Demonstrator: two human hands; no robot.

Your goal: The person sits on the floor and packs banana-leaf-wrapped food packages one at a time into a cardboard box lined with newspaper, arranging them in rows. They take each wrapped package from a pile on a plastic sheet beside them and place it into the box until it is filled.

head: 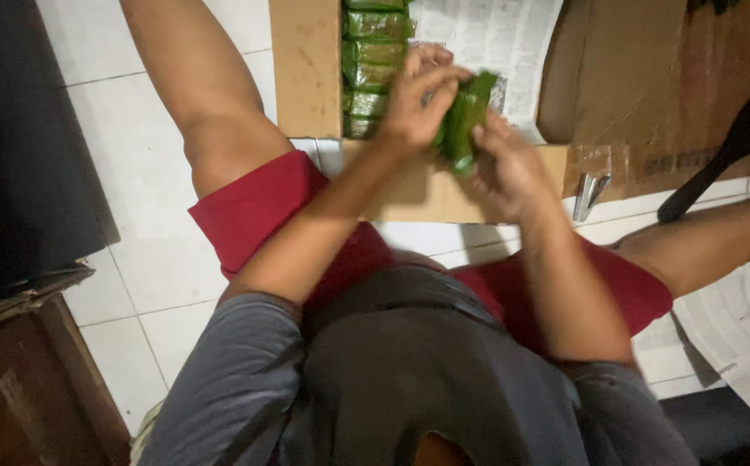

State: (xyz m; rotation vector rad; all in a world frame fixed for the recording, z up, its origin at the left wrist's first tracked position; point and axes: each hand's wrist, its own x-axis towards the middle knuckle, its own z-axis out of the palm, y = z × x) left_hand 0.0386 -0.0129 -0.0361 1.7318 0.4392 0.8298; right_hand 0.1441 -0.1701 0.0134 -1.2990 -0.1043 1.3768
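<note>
Green packets (373, 65) stacked inside cardboard box (306, 78)

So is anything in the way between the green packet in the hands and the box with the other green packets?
Nothing visible. Both the left hand and the right hand hold the green packet just above the open cardboard box. The row of green packets lies to one side, with bare newspaper lining beside it.
</note>
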